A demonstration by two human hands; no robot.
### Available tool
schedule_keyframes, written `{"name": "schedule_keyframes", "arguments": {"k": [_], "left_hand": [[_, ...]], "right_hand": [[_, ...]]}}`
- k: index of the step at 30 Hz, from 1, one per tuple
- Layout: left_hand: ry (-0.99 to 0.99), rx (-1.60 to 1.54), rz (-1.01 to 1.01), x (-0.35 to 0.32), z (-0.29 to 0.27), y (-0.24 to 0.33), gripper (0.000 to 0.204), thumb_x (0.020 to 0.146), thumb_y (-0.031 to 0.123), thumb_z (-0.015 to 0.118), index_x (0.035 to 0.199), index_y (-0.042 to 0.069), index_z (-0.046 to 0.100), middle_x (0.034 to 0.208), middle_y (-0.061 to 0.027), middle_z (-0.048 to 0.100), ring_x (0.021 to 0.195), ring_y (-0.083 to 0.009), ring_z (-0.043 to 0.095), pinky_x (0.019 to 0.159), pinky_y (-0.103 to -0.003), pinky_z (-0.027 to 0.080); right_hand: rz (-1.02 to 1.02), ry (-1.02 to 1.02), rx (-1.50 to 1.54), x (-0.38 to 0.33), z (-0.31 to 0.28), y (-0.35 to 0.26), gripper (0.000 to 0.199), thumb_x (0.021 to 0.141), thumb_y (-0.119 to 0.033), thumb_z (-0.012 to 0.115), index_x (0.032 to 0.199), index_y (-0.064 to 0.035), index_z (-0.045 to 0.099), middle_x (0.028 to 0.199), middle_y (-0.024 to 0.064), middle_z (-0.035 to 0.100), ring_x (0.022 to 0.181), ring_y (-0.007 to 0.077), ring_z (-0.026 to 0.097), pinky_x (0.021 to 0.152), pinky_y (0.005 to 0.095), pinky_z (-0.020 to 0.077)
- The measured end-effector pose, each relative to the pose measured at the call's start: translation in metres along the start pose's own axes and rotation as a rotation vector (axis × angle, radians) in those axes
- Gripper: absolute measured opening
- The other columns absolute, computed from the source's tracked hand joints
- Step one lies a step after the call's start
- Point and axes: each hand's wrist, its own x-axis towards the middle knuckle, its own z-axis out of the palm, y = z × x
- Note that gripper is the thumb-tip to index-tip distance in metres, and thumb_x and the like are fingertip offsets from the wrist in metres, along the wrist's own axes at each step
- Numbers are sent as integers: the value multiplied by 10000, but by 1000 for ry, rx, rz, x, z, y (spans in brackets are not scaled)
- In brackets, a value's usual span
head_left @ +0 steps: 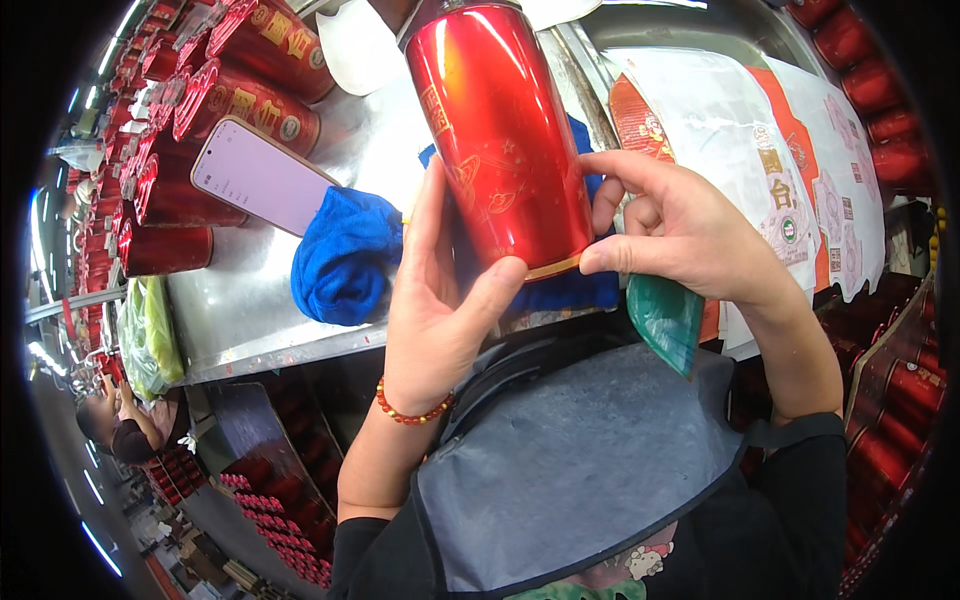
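A glossy red bottle (500,140) with fine gold drawings is tilted in front of me, between both hands. My left hand (440,270) lies along its left side, the thumb at the base. At the lower right of the bottle is my right hand (670,225), its thumb and forefinger on the base edge and its other fingers curled. A narrow gold band (553,268) runs along that edge between my thumbs. Just below my right hand is a green, pointed, flat piece (668,322); whether the hand holds it I cannot tell. Blue cloth lies under the bottle.
On the metal table (240,320) lie a phone (262,172) and a bunched blue cloth (345,255). Several red bottles (265,110) stand at the left. Printed white sheets (735,150) lie at the right. Another person (130,420) is at the far left.
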Motion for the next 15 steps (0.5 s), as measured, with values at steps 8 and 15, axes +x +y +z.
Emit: {"name": "schedule_keyframes", "arguments": {"k": [8,15], "left_hand": [[-10,14,-9,-2,4,-1,925,919,2,730,1645,12,156,1605,-146,358,1474,-251,395,1206,-418,356],[11,103,6,-3,3,-2,931,897,21,755,1636,3,189,1593,-144,368,1453,-256,421,1183,-419,389]], "right_hand": [[-2,-11,-8,1,-1,-1,695,827,-202,878,1396,40,562,866,33,626,590,41,546,522,209,423],[14,-35,-17,1,-2,-2,691,838,-210,872,1394,57,559,880,33,639,622,41,562,548,202,435]]}}
